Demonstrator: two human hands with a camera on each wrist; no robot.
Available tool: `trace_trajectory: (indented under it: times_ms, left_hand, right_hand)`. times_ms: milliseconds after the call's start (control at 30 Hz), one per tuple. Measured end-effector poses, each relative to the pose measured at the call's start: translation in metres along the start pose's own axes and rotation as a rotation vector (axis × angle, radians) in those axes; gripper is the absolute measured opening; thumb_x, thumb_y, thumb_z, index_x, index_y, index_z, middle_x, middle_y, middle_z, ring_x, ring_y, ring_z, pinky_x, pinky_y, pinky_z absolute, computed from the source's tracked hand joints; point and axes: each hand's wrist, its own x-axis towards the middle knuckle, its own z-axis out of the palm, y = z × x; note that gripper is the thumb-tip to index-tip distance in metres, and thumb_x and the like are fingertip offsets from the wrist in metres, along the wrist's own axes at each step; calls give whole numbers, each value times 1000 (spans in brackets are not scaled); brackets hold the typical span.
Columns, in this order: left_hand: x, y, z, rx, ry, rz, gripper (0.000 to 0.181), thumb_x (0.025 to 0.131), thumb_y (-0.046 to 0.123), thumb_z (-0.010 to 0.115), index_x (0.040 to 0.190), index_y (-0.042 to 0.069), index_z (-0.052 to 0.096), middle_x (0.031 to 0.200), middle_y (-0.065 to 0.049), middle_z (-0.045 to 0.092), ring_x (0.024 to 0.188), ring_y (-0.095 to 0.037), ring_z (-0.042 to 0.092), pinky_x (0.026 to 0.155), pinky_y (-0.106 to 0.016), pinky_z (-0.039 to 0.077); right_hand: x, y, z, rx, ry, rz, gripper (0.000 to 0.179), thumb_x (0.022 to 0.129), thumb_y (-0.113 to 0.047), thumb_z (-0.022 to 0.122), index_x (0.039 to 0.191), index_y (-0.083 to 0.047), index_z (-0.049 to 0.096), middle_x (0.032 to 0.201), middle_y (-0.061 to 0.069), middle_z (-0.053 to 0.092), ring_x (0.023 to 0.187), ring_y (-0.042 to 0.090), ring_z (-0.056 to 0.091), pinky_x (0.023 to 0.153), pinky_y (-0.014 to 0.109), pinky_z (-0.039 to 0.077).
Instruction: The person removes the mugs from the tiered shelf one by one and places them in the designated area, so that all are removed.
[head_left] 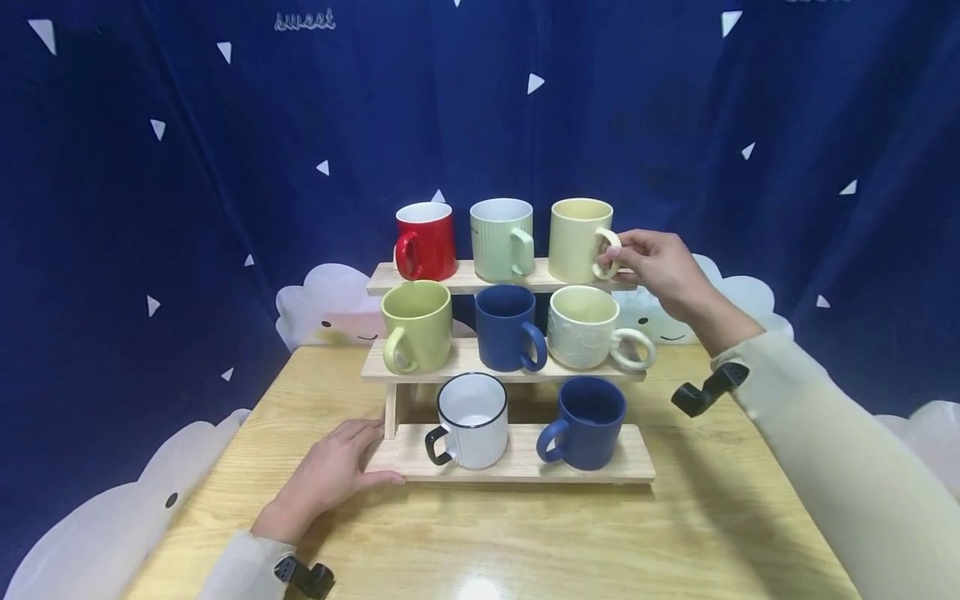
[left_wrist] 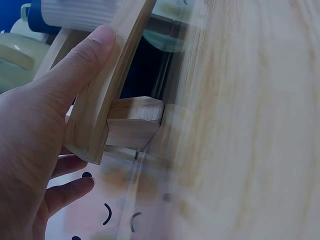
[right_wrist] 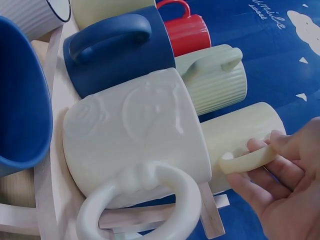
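Observation:
A three-tier wooden stand (head_left: 525,472) holds several mugs. On its top tier, at the right, is a pale yellow mug (head_left: 576,242); my right hand (head_left: 660,267) pinches its handle (right_wrist: 250,160) between thumb and fingers. My left hand (head_left: 337,467) holds the left end of the bottom board (left_wrist: 95,110), thumb on top and other fingers beyond the edge. Also on the top tier are a red mug (head_left: 433,246) and a light green ribbed mug (head_left: 495,242). Below the pale yellow mug sits a cream embossed mug (head_left: 579,333) with a ring handle.
The middle tier also bears an olive-green mug (head_left: 427,325) and a dark blue mug (head_left: 498,329). On the bottom tier stand a white mug with black rim (head_left: 480,433) and another blue mug (head_left: 596,433). A blue curtain (head_left: 225,167) hangs behind the wooden table (head_left: 525,542).

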Motion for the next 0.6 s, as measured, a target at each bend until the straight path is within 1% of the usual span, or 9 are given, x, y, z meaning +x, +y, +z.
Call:
trace_trajectory:
  times_ms: [133,267,433,600]
  left_hand:
    - [-1,2,0,-2,-6,-11,91,71,77,64,124,4,65,127,-9,62,118,-30,57,100,-48,48]
    - [-2,2,1,-9,-1,-13,91,70,77,65,125,3,64,127,-8,62,118,-29,56,100,-47,48]
    - [-2,1,2,-19,5,-15,91,70,76,66,125,3,64,128,-8,62,118,-29,56,100,-47,48]
    - [-1,2,1,-23,-1,-17,91,70,75,66,124,3,64,128,-10,62,118,-30,56,101,-48,47]
  right_hand:
    - [-2,4,-2,7,21,3,32,101,-17,57,120,7,59,103,7,68,104,16,60,92,33,55]
    - [-6,4,-5,19,37,-6,33,100,-17,58,122,8,60,98,2,70,101,13,62,92,34,55]
    - [-10,2,-9,24,69,-26,35,99,-15,60,123,11,59,94,-4,69,94,6,63,85,27,57]
    - [-13,-1,-18,36,110,-48,37,97,-14,62,123,12,58,92,-10,70,92,4,64,81,22,57]
